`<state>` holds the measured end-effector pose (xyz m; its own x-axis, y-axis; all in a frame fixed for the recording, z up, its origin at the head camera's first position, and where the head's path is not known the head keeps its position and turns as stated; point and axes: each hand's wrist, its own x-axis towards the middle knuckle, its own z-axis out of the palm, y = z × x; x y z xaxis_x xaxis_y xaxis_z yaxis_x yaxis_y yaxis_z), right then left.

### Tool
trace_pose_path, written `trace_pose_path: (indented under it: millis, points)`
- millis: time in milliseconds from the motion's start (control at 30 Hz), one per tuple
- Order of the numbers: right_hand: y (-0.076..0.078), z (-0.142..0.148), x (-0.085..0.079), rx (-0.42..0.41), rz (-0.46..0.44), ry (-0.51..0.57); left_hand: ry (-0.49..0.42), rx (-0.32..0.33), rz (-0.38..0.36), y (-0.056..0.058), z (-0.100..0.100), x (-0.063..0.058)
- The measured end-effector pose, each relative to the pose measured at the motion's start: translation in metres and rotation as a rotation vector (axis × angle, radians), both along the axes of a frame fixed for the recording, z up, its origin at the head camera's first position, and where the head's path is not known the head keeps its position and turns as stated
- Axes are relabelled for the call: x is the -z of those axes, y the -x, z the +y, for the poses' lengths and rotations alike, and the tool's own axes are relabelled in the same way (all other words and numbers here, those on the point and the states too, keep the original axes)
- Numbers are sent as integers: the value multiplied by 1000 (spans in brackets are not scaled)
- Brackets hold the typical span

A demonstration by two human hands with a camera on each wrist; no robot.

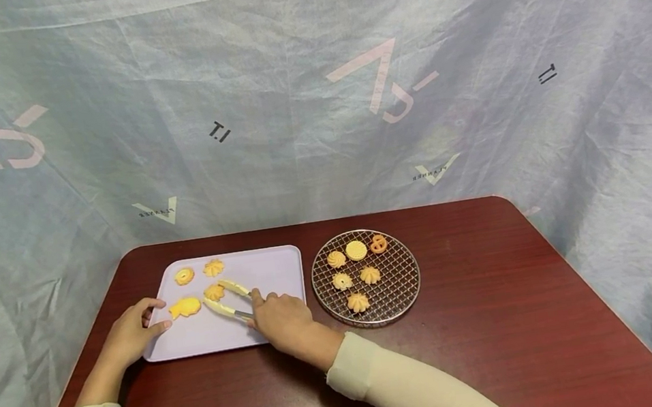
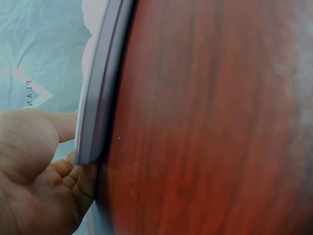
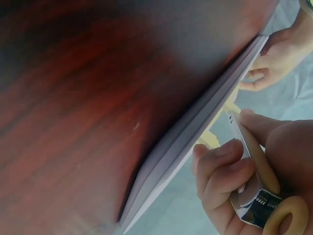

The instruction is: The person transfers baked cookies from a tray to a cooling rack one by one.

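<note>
My right hand (image 1: 284, 320) grips a pair of tongs (image 1: 219, 307) with pale yellow tips and, in the right wrist view, a metal body with a tan grip (image 3: 259, 161). The spread tips lie on either side of a flower-shaped cookie (image 1: 214, 292) on the pale lilac tray (image 1: 273, 272). At the tray's left edge, my left hand (image 1: 133, 333) holds the rim, its thumb over the tray; the left wrist view shows fingers around the tray corner (image 2: 90, 142). Also on the tray are a fish-shaped cookie (image 1: 186, 307), a ring-shaped cookie (image 1: 184, 276) and another flower-shaped cookie (image 1: 213, 267).
A round wire rack (image 1: 399, 288) stands right of the tray, bearing a pretzel (image 1: 378, 244), a round yellow cookie (image 1: 356, 250) and several swirled or flower-shaped cookies (image 1: 358, 302). The dark red table (image 1: 490, 319) ends at a grey printed cloth (image 1: 287, 98) behind.
</note>
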<state>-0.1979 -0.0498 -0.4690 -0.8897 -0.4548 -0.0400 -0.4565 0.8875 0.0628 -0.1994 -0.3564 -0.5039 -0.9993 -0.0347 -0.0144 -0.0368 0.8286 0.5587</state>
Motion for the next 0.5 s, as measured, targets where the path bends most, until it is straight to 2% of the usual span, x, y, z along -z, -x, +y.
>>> trace_pose_path:
  millis: [233,500]
  points:
    - [-2,2,-1,-20,34,0,-5,1,-2,0,0,0]
    - [0,7,-5,-10,-23,7,-1,5,8,0,1,-2]
